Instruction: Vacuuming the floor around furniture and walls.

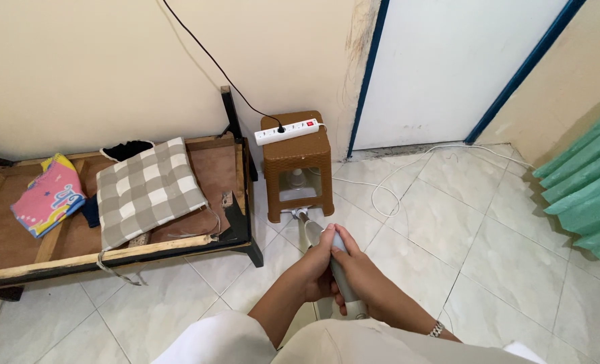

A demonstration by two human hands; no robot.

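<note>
Both hands — left hand (319,268) and right hand (354,269) — are clamped around a grey mop handle (340,269) at 6 o'clock; its shaft runs toward 12, under the brown plastic stool (297,162) carrying a white power strip (288,131).

Pretty bright, even indoor light, soft shadows under the brown plastic stool (297,168), wide-angle bending at the edges.
</note>
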